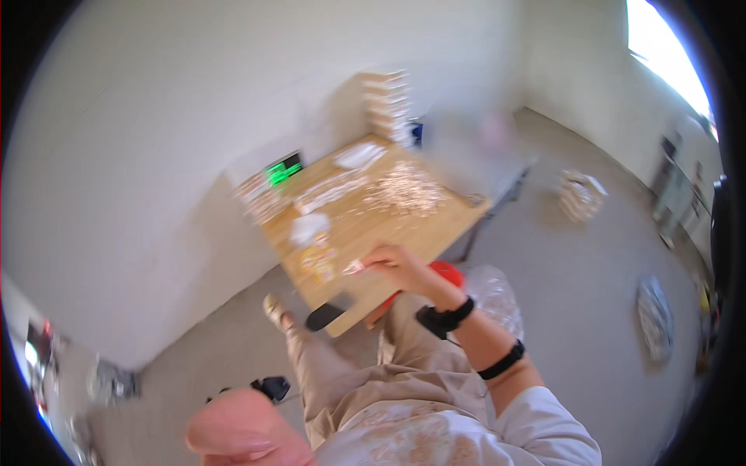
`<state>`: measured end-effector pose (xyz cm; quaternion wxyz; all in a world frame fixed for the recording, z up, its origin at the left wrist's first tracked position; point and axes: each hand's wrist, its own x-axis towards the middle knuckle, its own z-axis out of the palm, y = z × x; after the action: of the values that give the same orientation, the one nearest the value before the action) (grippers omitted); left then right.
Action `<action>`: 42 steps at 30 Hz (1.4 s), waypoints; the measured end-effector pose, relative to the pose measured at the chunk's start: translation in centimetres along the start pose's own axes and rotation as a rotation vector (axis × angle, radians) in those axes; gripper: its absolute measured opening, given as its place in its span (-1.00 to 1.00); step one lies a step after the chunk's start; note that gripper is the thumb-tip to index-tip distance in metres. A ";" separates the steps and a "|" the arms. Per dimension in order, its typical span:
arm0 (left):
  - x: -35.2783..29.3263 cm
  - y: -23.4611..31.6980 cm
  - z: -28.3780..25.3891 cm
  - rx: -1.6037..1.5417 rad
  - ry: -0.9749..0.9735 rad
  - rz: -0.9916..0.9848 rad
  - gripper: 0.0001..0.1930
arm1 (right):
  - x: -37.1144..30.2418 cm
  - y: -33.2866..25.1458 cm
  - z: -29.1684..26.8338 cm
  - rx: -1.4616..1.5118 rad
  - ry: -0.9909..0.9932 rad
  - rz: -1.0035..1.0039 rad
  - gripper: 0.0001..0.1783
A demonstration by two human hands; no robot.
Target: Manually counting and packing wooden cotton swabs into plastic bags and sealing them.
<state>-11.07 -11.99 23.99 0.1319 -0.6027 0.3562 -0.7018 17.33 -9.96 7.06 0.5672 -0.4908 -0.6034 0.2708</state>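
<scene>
My right hand (398, 266) reaches over the near part of a wooden table (381, 241). Its fingers are pinched on a small whitish thing (354, 268), too blurred to name. Just left of it lie small yellow-and-white packets (317, 260), with a white bag or pouch (309, 228) behind them. Farther back is a spread heap of small pale pieces (408, 190). A dark flat object (326, 312) shows at the table's near edge. A bare-skinned shape, perhaps my left hand or arm (245, 427), is close at the lower left; no fingers can be made out.
White strips (330, 190) lie along the table's far-left side, near a green-lit display (284, 168) and stacked boxes (260, 198). A taller stack (386, 109) stands at the back corner. Beside the table are a red container (447, 273), clear plastic (495, 299) and a floor bundle (581, 196).
</scene>
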 end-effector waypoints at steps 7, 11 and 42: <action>1.2 0.6 -1.6 -0.043 -0.272 -0.238 -0.33 | 0.3 1.6 1.6 -0.024 -0.081 0.075 -0.85; 1.6 0.7 -2.1 -0.052 -0.316 -0.228 -0.41 | 0.7 1.4 2.2 0.024 -0.114 0.111 -0.82; -0.7 1.6 -1.6 -0.142 -0.206 -0.364 -0.42 | 0.6 3.0 1.5 0.044 -0.094 0.209 -0.86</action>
<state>-12.81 -12.18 22.36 -0.0043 -0.7333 0.2747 -0.6219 16.81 -7.93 4.33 0.5177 -0.5252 -0.5688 0.3641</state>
